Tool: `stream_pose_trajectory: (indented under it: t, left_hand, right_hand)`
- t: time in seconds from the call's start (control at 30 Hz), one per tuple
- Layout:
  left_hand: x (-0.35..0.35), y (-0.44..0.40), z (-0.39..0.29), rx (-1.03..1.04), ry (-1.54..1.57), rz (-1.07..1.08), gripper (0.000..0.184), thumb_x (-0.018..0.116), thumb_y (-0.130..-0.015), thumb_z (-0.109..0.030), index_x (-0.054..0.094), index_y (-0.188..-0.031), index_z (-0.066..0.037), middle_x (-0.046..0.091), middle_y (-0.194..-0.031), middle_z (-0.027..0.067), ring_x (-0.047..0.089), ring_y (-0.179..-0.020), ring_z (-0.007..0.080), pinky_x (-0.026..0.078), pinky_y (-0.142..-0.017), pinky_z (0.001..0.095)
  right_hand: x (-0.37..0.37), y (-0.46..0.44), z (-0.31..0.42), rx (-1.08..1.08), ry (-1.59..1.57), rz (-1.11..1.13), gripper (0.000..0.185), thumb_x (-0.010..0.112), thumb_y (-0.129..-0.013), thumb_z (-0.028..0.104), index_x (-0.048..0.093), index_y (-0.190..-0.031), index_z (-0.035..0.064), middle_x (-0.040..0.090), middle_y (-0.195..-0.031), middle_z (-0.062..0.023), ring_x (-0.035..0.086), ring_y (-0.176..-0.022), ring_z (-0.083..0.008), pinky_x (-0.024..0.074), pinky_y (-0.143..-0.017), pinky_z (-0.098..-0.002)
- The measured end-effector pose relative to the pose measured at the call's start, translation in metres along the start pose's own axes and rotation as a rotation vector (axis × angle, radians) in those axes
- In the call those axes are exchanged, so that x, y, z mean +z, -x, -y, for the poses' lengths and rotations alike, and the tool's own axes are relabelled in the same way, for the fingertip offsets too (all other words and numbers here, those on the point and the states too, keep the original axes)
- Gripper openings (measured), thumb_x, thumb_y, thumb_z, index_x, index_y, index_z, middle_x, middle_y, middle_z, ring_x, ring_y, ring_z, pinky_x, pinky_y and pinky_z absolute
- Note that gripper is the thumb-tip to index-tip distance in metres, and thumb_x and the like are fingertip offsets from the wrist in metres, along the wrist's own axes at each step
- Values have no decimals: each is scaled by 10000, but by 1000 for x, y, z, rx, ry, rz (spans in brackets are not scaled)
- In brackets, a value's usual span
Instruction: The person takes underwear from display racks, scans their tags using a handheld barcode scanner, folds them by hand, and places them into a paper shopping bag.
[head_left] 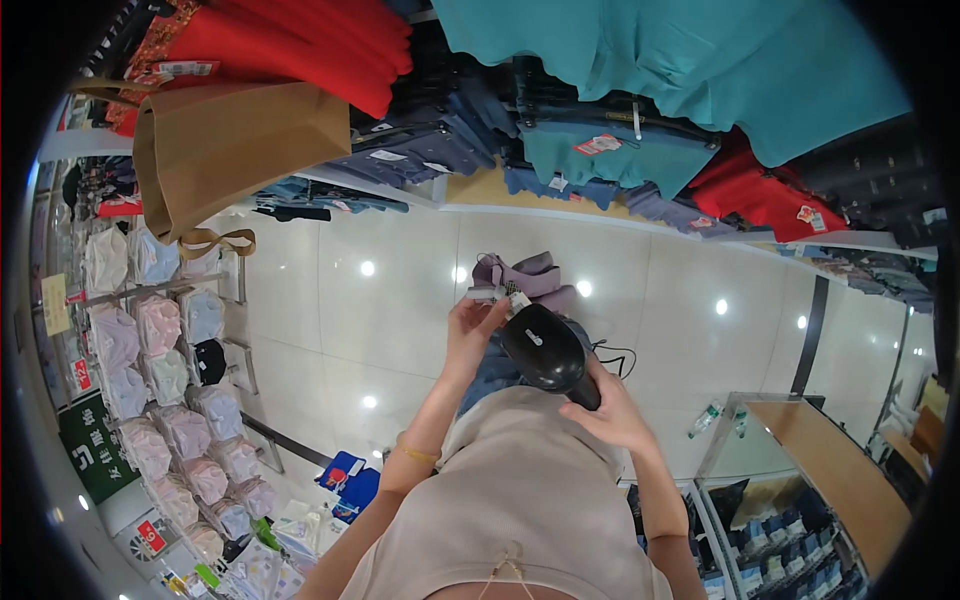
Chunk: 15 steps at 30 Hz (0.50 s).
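My right hand [612,412] is wrapped round the handle of a black barcode scanner [545,348], which it holds in front of my body. The scanner's head points away from me, close to a small pale tag [518,300]. My left hand [474,332] pinches the tag between thumb and fingers. Just beyond the fingers is a mauve bra [538,280], its cups folded together and the tag at its near edge. The scanner hides part of the tag. Whether the left fingers also grip the bra's fabric cannot be seen.
Folded bras [185,430] hang in rows on a rack at the left. A brown paper bag [240,150] is at the upper left. Teal garments [690,60] and red ones [300,45] hang along the far side. A wood-topped counter [830,470] stands at the right. A black cable [622,358] shows beside the scanner.
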<state>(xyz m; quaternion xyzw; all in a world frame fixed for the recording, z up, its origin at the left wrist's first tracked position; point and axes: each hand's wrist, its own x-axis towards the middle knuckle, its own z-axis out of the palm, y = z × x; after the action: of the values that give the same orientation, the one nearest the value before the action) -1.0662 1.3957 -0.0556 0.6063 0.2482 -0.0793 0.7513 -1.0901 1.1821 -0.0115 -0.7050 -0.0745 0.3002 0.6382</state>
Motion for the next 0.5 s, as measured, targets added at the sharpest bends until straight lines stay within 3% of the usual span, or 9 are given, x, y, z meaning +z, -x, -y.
stream_pose_trajectory:
  t: [0.13, 0.17, 0.27, 0.3, 0.47, 0.5]
  left_hand:
    - [-13, 7, -7, 46, 30, 32, 93, 610, -804, -55, 588, -886, -18, 614, -838, 29, 557, -759, 85, 439, -696, 225]
    - [-15, 9, -11, 54, 52, 43, 85, 608, -802, -45, 589, -881, -21, 613, -840, 26, 554, -769, 83, 436, -711, 226]
    - [-20, 22, -30, 25, 91, 153, 69, 603, -798, -28, 594, -866, -28, 613, -851, 22, 549, -797, 77, 430, -733, 226]
    - [-25, 24, -29, 17, 127, 167, 81, 600, -797, -29, 592, -878, -30, 613, -866, 23, 552, -812, 81, 430, -745, 229]
    - [-59, 24, -49, -109, 450, 325, 139, 576, -806, -64, 572, -943, -44, 609, -943, 37, 567, -887, 110, 428, -807, 258]
    - [-59, 26, -63, -125, 501, 358, 183, 546, -825, -129, 559, -986, -43, 607, -968, 50, 571, -919, 140, 424, -837, 293]
  right_hand:
    - [22, -18, 4, -82, -123, -208, 417, 677, -728, 106, 484, -1081, -5, 583, -890, -67, 546, -813, -137, 430, -718, -246]
    - [26, -23, 9, -84, -153, -350, 365, 679, -712, 28, 516, -1035, -17, 591, -918, -61, 552, -839, -134, 436, -729, -242]
    - [24, -42, 2, -121, -92, -387, 297, 686, -721, 73, 554, -978, 1, 601, -893, -59, 562, -814, -132, 446, -718, -255]
    - [21, -46, 6, -73, -72, -298, 262, 697, -721, 107, 581, -940, 23, 610, -869, -49, 571, -795, -131, 452, -714, -268]
    - [34, -52, 10, -49, 7, -188, 394, 729, -678, 107, 534, -1008, 13, 598, -952, -73, 565, -844, -146, 452, -738, -284]
    - [42, -53, 13, -56, -12, -206, 402, 733, -676, 114, 533, -1011, 16, 597, -957, -71, 563, -849, -144, 450, -739, -281]
